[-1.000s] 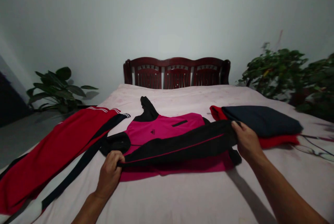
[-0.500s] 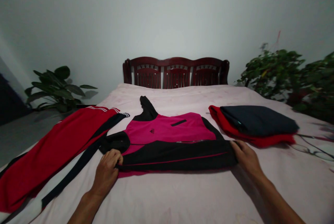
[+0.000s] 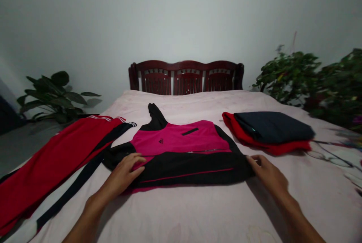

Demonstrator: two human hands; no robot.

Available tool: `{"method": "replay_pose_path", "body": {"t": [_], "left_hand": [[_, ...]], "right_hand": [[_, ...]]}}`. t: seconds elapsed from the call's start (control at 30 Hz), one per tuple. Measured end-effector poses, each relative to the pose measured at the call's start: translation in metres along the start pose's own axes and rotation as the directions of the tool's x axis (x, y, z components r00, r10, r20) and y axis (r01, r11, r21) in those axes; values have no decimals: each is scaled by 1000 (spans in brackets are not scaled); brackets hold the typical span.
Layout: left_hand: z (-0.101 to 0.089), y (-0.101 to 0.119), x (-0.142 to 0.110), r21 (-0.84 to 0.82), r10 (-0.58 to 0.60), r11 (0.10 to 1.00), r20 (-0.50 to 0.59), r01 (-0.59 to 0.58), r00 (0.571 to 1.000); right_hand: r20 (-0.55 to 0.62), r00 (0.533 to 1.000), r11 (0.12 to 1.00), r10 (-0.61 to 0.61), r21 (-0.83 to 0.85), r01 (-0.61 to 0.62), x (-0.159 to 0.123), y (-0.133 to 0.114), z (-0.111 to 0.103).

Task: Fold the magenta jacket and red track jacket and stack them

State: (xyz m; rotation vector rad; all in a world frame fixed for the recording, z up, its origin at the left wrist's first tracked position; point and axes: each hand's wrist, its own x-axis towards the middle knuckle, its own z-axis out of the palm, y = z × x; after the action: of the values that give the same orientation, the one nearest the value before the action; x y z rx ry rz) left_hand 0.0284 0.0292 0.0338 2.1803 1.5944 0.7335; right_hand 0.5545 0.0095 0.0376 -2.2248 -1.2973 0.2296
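Observation:
A magenta and black hooded track jacket (image 3: 181, 137) lies flat on the bed, its hood (image 3: 154, 116) pointing toward the headboard. A black sleeve (image 3: 192, 169) with a thin red stripe is folded across its lower half. My left hand (image 3: 122, 170) rests flat on the folded black part near the left side, fingers extended and holding nothing. My right hand (image 3: 267, 175) is at the sleeve's right end, its fingertips touching the edge of the fold without a visible grip.
Red track trousers (image 3: 56, 163) with black and white stripes lie at the left. A folded navy garment (image 3: 273, 126) sits on a red one (image 3: 243, 138) at the right. Behind are a dark wooden headboard (image 3: 186, 79) and potted plants (image 3: 288, 75).
The black sleeve now lies flat and level across the jacket. My left hand has loosened its grip and opened out on the cloth, and my right fingertips have eased at the fold's edge.

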Motion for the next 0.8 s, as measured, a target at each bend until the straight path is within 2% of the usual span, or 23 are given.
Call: {"method": "replay_pose_path", "body": {"t": [0.1, 0.2, 0.27, 0.33, 0.43, 0.53, 0.6, 0.73, 0.8], "left_hand": [[20, 36, 36, 78, -46, 996, -4, 46, 999], [47, 55, 64, 193, -82, 978, 26, 76, 996], [62, 58, 75, 226, -92, 971, 42, 81, 995], [72, 55, 78, 244, -111, 965, 34, 100, 993], [77, 46, 77, 261, -158, 953, -7, 154, 987], [79, 37, 72, 269, -215, 937, -55, 222, 975], [81, 34, 69, 278, -235, 928, -79, 248, 969], [80, 31, 64, 284, -230, 926, -101, 250, 968], [76, 33, 61, 283, -229, 925, -119, 255, 966]], "right_hand": [[3, 999, 995, -32, -94, 32, -4, -8, -1], [-34, 998, 996, -43, -82, 41, -1, -9, 6], [-2, 998, 996, -56, 63, 56, 5, -8, 14], [88, 993, 956, -83, 290, 54, 13, -7, 21], [165, 983, 801, -82, 597, -33, 23, -7, 25], [113, 990, 665, -79, 746, -32, 27, -7, 23], [98, 989, 702, -110, 712, 8, 28, -2, 23], [163, 979, 905, -120, 424, 40, 31, 20, 27], [70, 993, 953, -99, 293, 74, 32, 24, 24]]}}
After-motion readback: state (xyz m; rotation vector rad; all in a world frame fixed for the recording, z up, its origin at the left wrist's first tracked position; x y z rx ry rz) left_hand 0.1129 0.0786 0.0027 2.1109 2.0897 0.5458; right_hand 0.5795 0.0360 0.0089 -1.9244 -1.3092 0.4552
